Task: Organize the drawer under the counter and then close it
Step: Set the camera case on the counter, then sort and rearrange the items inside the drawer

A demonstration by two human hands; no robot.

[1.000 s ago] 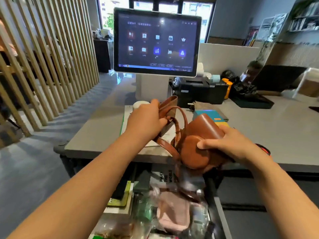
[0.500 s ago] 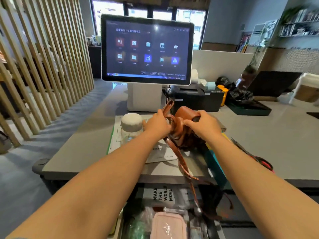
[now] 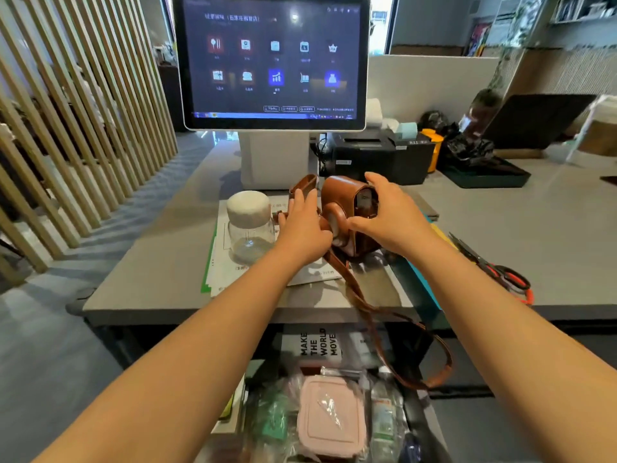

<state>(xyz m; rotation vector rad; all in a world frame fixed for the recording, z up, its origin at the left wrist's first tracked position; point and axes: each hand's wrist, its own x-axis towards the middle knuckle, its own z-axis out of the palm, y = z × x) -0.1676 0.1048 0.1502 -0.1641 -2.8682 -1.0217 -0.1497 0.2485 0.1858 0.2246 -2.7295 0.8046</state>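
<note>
Down at our feet the drawer stands pulled out under the bench, and it's crowded. There's a pink lidded box in clear wrap in the middle, green packets to its left and a small clear bottle to its right. A card reading MAKE THE WORLD MOVE sits at the back. Nothing in there looks sorted yet, and a shut drawer looks a long way off.

A loop of brown strap hangs off the bench edge over the drawer's right side. I'd say that gets gathered up first, or it snags.

Up on the bench, the brown camera case sits on loose papers, out of the drawer, probably to free up room below. The left hand lies flat-fingered on the case's loose flap, thumb by the round front, pressing and not clutching. The right hand has its grip arched over the top, thumb on the front, clasping the case steady. It looks like the case is being set down or tidied into shape.

Just left of it stands a glass jar with a white lid; it looks empty. A teal folder peeks out under the right forearm, and red-handled scissors lie well off to the right.

Behind all that stand the lit touchscreen terminal, a black printer and a dark tray. I can't make out what's in the tray.
</note>
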